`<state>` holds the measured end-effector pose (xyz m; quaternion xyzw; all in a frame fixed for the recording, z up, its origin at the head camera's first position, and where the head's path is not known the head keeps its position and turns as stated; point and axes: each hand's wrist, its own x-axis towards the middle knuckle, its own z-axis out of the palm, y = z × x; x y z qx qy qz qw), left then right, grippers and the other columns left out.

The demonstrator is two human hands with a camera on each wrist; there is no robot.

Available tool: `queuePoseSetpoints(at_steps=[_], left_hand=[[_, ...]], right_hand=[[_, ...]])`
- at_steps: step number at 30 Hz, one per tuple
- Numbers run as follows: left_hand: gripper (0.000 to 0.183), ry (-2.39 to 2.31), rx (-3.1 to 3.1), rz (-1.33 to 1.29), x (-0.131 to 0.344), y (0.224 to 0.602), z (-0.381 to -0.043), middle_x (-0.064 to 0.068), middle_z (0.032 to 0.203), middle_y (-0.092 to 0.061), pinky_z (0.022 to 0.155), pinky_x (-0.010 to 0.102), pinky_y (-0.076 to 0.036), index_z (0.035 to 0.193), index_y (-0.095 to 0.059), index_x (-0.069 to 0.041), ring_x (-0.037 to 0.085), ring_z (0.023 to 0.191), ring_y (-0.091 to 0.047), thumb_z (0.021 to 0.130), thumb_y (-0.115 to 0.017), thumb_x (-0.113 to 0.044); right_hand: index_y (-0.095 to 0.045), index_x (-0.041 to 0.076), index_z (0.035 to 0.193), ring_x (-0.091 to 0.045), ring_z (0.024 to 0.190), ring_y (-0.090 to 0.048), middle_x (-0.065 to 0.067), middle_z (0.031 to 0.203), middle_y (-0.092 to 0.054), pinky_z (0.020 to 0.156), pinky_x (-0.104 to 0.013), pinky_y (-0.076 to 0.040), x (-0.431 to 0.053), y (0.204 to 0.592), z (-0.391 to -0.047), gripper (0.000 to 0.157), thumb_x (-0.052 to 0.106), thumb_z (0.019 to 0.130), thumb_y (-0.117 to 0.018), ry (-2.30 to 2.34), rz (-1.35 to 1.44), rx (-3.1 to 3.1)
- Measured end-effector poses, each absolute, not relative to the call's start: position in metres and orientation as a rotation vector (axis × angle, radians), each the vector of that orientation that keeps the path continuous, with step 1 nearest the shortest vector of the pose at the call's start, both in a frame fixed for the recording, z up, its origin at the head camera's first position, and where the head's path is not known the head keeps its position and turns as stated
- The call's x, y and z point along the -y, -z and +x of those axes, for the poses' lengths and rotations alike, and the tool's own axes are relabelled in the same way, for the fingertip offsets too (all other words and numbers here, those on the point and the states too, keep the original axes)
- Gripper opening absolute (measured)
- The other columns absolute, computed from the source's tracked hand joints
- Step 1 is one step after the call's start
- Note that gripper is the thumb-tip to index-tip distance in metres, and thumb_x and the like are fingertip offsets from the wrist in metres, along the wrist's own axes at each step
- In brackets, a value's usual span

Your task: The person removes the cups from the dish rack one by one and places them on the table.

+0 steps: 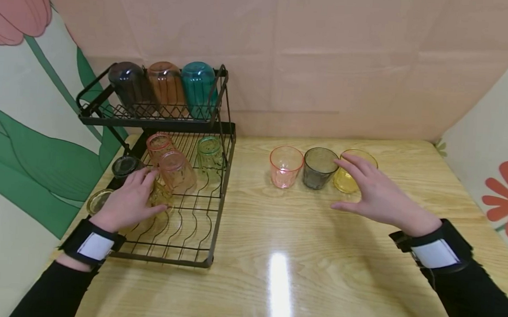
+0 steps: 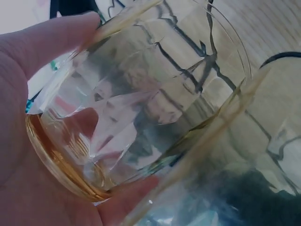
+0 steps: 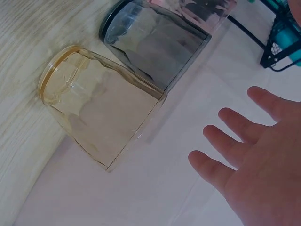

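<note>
My left hand (image 1: 128,201) reaches into the lower tier of a black dish rack (image 1: 209,261). Its thumb and fingers grip a pale yellow glass (image 1: 161,196), which stands bottom up in the head view; in the left wrist view its thick amber base (image 2: 61,162) lies near the palm. My right hand (image 1: 379,198) hovers over the table, fingers spread and thumb apart, with nothing in it. Just beyond those fingers stands an upright yellow glass (image 1: 344,183), partly hidden by the hand. Beside it, in a row, are a grey glass (image 1: 318,175) and a pink glass (image 1: 285,168).
Dark (image 1: 130,85), amber (image 1: 166,84) and teal glasses (image 1: 199,86) stand upside down on the upper tier. Around my left hand are two pink glasses (image 1: 177,171), a green glass (image 1: 210,154), a dark glass (image 1: 125,165) and another yellow glass (image 1: 98,200). A wall rises behind the table.
</note>
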<state>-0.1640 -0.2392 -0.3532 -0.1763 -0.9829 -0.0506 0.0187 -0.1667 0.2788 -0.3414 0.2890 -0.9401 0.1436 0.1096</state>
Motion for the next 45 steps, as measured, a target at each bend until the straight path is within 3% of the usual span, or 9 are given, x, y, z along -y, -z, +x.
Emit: queuePoseSetpoints(at_steps=[5, 12, 24, 32, 38, 45], left_hand=[[0.072, 0.130, 3.037, -0.608, 0.238, 0.352, -0.164, 0.026, 0.116, -0.039, 0.063, 0.049, -0.045, 0.123, -0.035, 0.000, 0.041, 0.101, -0.040, 0.074, -0.070, -0.040], [0.066, 0.147, 3.054, -0.629, 0.237, 0.348, -0.165, 0.023, 0.103, -0.042, 0.052, 0.039, -0.040, 0.117, -0.037, -0.001, 0.035, 0.087, -0.040, 0.074, -0.071, -0.038], [0.061, 0.178, 3.068, -0.644, 0.237, 0.337, -0.166, 0.020, 0.099, -0.045, 0.055, 0.040, -0.040, 0.113, -0.042, -0.004, 0.034, 0.083, -0.043, 0.072, -0.074, -0.037], [0.067, 0.114, 3.065, -0.653, 0.235, 0.293, -0.165, 0.019, 0.095, -0.045, 0.054, 0.039, -0.040, 0.115, -0.042, -0.004, 0.033, 0.082, -0.045, 0.070, -0.073, -0.043], [0.071, 0.077, 3.081, -0.626, 0.231, 0.258, -0.161, 0.024, 0.106, -0.044, 0.061, 0.047, -0.042, 0.119, -0.042, -0.004, 0.038, 0.091, -0.044, 0.070, -0.072, -0.046], [0.071, 0.042, 3.051, -0.651, 0.225, 0.244, -0.157, 0.018, 0.103, -0.047, 0.064, 0.046, -0.042, 0.119, -0.044, -0.005, 0.034, 0.090, -0.045, 0.070, -0.072, -0.048]], right_hand=[[-0.028, 0.014, 0.141, -0.038, 0.121, -0.030, -0.016, 0.139, -0.027, 0.088, -0.055, -0.031, -0.280, 0.342, -0.166, 0.096, 0.050, 0.065, -0.074, -0.416, 0.844, 2.766], [-0.029, 0.010, 0.140, -0.038, 0.121, -0.030, -0.016, 0.139, -0.027, 0.089, -0.055, -0.031, -0.281, 0.343, -0.165, 0.096, 0.051, 0.065, -0.074, -0.427, 0.836, 2.772], [-0.028, 0.016, 0.141, -0.036, 0.122, -0.031, -0.014, 0.139, -0.029, 0.092, -0.053, -0.030, -0.275, 0.347, -0.159, 0.085, 0.056, 0.074, -0.063, -0.451, 0.792, 2.887], [-0.026, 0.019, 0.141, -0.036, 0.121, -0.034, -0.015, 0.137, -0.034, 0.093, -0.053, -0.030, -0.269, 0.349, -0.153, 0.080, 0.054, 0.078, -0.060, -0.489, 0.787, 2.913], [-0.028, 0.019, 0.141, -0.031, 0.118, -0.039, -0.012, 0.132, -0.039, 0.088, -0.052, -0.036, -0.267, 0.355, -0.151, 0.079, 0.055, 0.077, -0.060, -0.495, 0.793, 2.911], [-0.026, 0.023, 0.141, -0.032, 0.116, -0.040, -0.013, 0.131, -0.040, 0.086, -0.053, -0.037, -0.268, 0.359, -0.150, 0.079, 0.057, 0.078, -0.058, -0.500, 0.777, 2.924]])
